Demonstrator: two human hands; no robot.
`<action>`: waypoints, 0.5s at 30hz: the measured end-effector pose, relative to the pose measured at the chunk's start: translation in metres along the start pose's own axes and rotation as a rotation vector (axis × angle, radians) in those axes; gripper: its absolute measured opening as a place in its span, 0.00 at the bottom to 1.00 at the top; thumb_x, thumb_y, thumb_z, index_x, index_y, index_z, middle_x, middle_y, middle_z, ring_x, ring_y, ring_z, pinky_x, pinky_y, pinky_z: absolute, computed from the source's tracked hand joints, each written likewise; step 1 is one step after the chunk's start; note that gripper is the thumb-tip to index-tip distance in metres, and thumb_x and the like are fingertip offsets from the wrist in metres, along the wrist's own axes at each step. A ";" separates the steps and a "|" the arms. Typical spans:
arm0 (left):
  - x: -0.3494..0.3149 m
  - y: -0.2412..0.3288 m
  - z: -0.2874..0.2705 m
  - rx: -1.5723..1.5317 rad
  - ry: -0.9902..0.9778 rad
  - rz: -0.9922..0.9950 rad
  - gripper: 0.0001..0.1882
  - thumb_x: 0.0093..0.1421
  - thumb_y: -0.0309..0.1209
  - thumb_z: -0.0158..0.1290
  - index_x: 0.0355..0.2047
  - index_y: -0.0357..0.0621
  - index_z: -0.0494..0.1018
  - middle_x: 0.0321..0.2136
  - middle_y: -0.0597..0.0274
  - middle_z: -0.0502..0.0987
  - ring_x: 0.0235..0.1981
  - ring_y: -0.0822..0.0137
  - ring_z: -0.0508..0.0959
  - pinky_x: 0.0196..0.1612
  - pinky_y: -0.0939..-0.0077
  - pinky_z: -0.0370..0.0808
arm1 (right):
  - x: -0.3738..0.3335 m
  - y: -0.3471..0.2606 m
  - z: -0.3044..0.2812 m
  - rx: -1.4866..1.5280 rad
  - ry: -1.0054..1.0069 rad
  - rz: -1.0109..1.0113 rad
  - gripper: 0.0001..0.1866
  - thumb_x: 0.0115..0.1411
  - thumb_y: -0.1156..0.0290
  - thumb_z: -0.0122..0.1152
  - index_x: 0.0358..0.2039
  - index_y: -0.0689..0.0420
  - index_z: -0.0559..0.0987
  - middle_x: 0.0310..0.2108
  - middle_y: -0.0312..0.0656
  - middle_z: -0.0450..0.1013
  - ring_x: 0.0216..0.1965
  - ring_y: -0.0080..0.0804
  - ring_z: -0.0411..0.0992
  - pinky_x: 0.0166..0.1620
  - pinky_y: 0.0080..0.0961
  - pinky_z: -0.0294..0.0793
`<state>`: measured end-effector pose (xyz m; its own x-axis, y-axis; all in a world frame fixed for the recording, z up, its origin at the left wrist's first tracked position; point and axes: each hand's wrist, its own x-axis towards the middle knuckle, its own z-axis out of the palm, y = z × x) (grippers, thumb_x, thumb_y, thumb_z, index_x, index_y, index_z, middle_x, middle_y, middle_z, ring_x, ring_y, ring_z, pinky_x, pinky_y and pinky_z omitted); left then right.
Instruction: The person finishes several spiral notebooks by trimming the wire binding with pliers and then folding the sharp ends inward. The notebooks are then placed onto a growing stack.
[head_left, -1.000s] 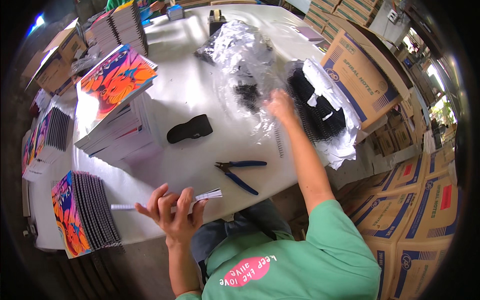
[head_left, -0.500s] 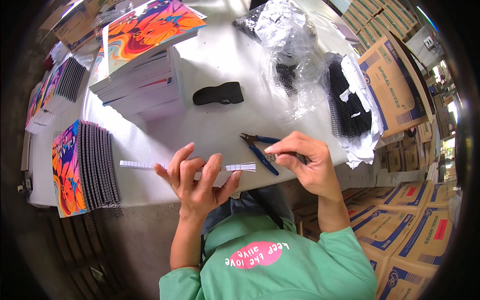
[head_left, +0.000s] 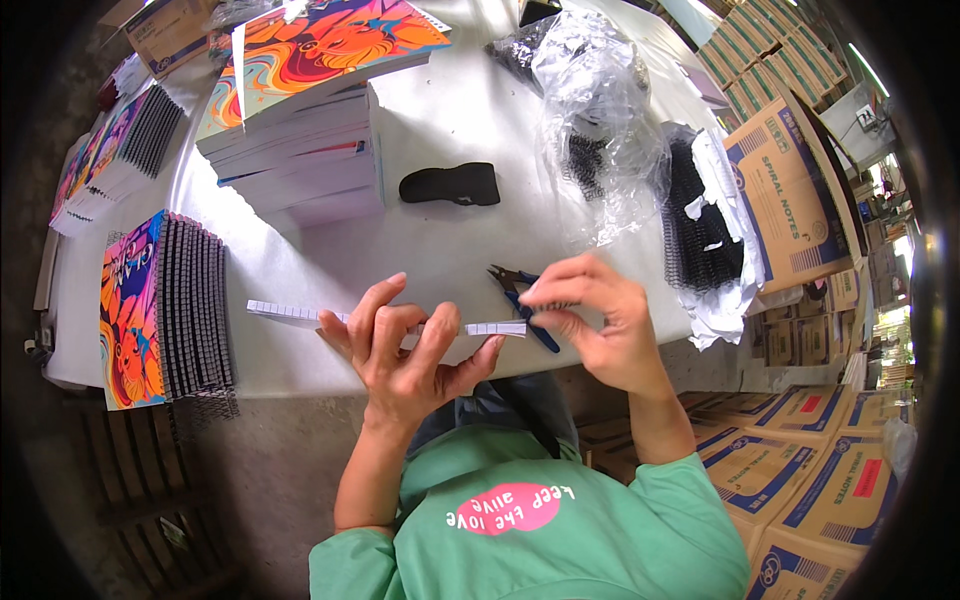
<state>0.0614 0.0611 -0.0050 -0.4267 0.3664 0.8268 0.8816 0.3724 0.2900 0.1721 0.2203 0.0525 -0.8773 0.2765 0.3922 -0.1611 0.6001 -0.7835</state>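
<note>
My left hand (head_left: 405,345) grips a thin pad of white punched paper (head_left: 497,328), seen edge-on, with its fingers across the middle. The pad's left end reaches out past my fingertips over the table's front edge. At the pad's right end, my right hand (head_left: 605,325) is closed in a pinch, thumb and forefinger close to the paper. A short dark piece, apparently binding wire coil (head_left: 562,304), shows between those fingers, mostly hidden. Just behind this hand lie blue-handled cutting pliers (head_left: 545,335), partly covered by it.
A tall stack of notebooks with orange covers (head_left: 290,165) stands at the back left, bound notebooks (head_left: 190,310) at the near left. A black curved object (head_left: 450,185) lies mid-table. Clear plastic (head_left: 600,130), black wire coils (head_left: 700,225) and a carton (head_left: 785,185) occupy the right side.
My right hand has come slightly left, and the gap between it and the pad's right end has closed. The pad and my left hand have shifted a little to the right.
</note>
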 end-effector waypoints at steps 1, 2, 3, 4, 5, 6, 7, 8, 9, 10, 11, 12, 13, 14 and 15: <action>0.000 0.000 0.000 -0.003 0.004 0.003 0.15 0.41 0.49 0.61 0.21 0.54 0.76 0.19 0.69 0.60 0.41 0.60 0.73 0.66 0.55 0.36 | 0.000 -0.001 -0.001 0.021 -0.031 0.011 0.11 0.48 0.83 0.63 0.34 0.58 0.80 0.32 0.39 0.72 0.31 0.28 0.72 0.35 0.22 0.71; 0.000 -0.001 0.000 -0.006 0.008 0.006 0.15 0.41 0.49 0.61 0.21 0.54 0.76 0.19 0.69 0.60 0.41 0.61 0.73 0.66 0.55 0.37 | 0.001 -0.002 -0.004 0.042 -0.062 0.022 0.11 0.48 0.83 0.63 0.33 0.58 0.80 0.31 0.39 0.72 0.31 0.28 0.72 0.35 0.22 0.71; 0.000 0.000 0.000 0.001 0.001 -0.004 0.14 0.41 0.48 0.61 0.20 0.55 0.75 0.19 0.69 0.60 0.41 0.62 0.73 0.66 0.54 0.36 | 0.001 -0.002 -0.006 0.063 -0.091 0.034 0.10 0.48 0.82 0.63 0.33 0.58 0.80 0.31 0.39 0.72 0.31 0.28 0.71 0.34 0.22 0.70; 0.000 0.000 0.001 0.009 -0.007 -0.013 0.14 0.42 0.48 0.61 0.20 0.56 0.74 0.20 0.70 0.60 0.41 0.63 0.73 0.65 0.52 0.35 | 0.002 -0.002 -0.008 0.067 -0.110 0.028 0.10 0.49 0.82 0.63 0.33 0.58 0.80 0.31 0.39 0.72 0.30 0.28 0.71 0.34 0.21 0.70; 0.000 0.000 0.001 0.016 -0.014 -0.022 0.13 0.43 0.48 0.61 0.19 0.57 0.73 0.20 0.70 0.60 0.40 0.63 0.73 0.65 0.51 0.34 | 0.005 -0.002 -0.009 0.072 -0.129 0.021 0.09 0.49 0.81 0.63 0.33 0.59 0.80 0.31 0.39 0.72 0.30 0.27 0.71 0.33 0.21 0.70; 0.000 0.000 0.001 0.012 -0.011 -0.026 0.13 0.42 0.48 0.62 0.19 0.57 0.72 0.20 0.70 0.60 0.40 0.64 0.73 0.65 0.51 0.35 | 0.006 -0.001 -0.010 0.077 -0.148 0.015 0.09 0.50 0.81 0.62 0.33 0.59 0.80 0.31 0.39 0.72 0.29 0.27 0.71 0.33 0.21 0.70; 0.001 0.001 0.002 0.008 -0.008 -0.030 0.13 0.42 0.48 0.62 0.19 0.57 0.72 0.20 0.70 0.61 0.40 0.64 0.73 0.65 0.51 0.35 | 0.007 0.001 -0.013 0.073 -0.197 0.031 0.08 0.50 0.80 0.62 0.33 0.59 0.80 0.31 0.39 0.72 0.29 0.28 0.72 0.32 0.22 0.70; 0.001 0.001 0.002 0.004 -0.005 -0.034 0.13 0.42 0.47 0.62 0.19 0.58 0.72 0.20 0.71 0.61 0.40 0.64 0.73 0.65 0.51 0.35 | 0.008 0.003 -0.017 0.069 -0.245 0.046 0.08 0.50 0.79 0.62 0.34 0.60 0.79 0.30 0.40 0.72 0.28 0.28 0.72 0.32 0.22 0.71; 0.001 0.001 0.002 0.006 -0.005 -0.031 0.14 0.43 0.48 0.62 0.19 0.57 0.72 0.20 0.70 0.61 0.40 0.64 0.73 0.65 0.51 0.35 | 0.009 0.003 -0.020 0.064 -0.297 0.062 0.08 0.51 0.79 0.62 0.34 0.60 0.79 0.30 0.40 0.72 0.28 0.28 0.72 0.31 0.23 0.71; 0.001 0.000 0.002 0.008 -0.004 -0.029 0.14 0.43 0.48 0.62 0.19 0.57 0.72 0.20 0.70 0.61 0.40 0.64 0.73 0.64 0.50 0.35 | 0.009 0.001 -0.018 0.033 -0.304 0.100 0.10 0.51 0.78 0.62 0.35 0.60 0.78 0.30 0.41 0.72 0.28 0.30 0.72 0.31 0.24 0.71; 0.001 0.000 0.002 0.011 -0.003 -0.026 0.14 0.43 0.49 0.61 0.19 0.57 0.72 0.20 0.70 0.61 0.40 0.64 0.73 0.64 0.50 0.35 | 0.008 -0.003 -0.016 0.003 -0.311 0.136 0.11 0.51 0.78 0.62 0.37 0.60 0.78 0.30 0.42 0.71 0.27 0.31 0.72 0.31 0.25 0.72; 0.001 -0.001 0.002 0.013 -0.008 -0.021 0.16 0.41 0.49 0.62 0.20 0.56 0.72 0.20 0.70 0.61 0.40 0.62 0.73 0.65 0.51 0.36 | 0.007 -0.007 -0.014 -0.026 -0.319 0.175 0.12 0.51 0.78 0.62 0.38 0.59 0.77 0.30 0.42 0.71 0.27 0.33 0.73 0.30 0.26 0.72; 0.001 -0.001 0.002 0.016 -0.013 -0.016 0.17 0.40 0.50 0.63 0.21 0.55 0.73 0.20 0.69 0.60 0.40 0.60 0.73 0.65 0.52 0.36 | 0.011 -0.013 -0.013 -0.057 -0.323 0.157 0.14 0.51 0.78 0.63 0.40 0.59 0.76 0.29 0.42 0.71 0.28 0.35 0.73 0.30 0.26 0.73; 0.001 -0.002 0.002 0.019 -0.017 -0.010 0.19 0.38 0.50 0.64 0.23 0.53 0.73 0.20 0.68 0.60 0.40 0.59 0.72 0.66 0.53 0.36 | 0.015 -0.022 -0.014 -0.088 -0.328 0.138 0.16 0.50 0.78 0.63 0.41 0.58 0.76 0.29 0.42 0.70 0.28 0.36 0.73 0.30 0.27 0.73; 0.001 -0.001 0.003 0.006 -0.005 -0.022 0.19 0.39 0.52 0.63 0.21 0.53 0.72 0.20 0.68 0.61 0.40 0.59 0.73 0.65 0.51 0.35 | 0.017 -0.023 -0.014 -0.112 -0.316 0.107 0.17 0.50 0.78 0.63 0.42 0.58 0.75 0.28 0.42 0.70 0.28 0.38 0.73 0.29 0.27 0.73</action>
<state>0.0592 0.0632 -0.0059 -0.4465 0.3624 0.8181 0.8710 0.3852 0.3048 0.1675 0.2212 0.0841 -0.9860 0.1069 0.1282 -0.0252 0.6638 -0.7475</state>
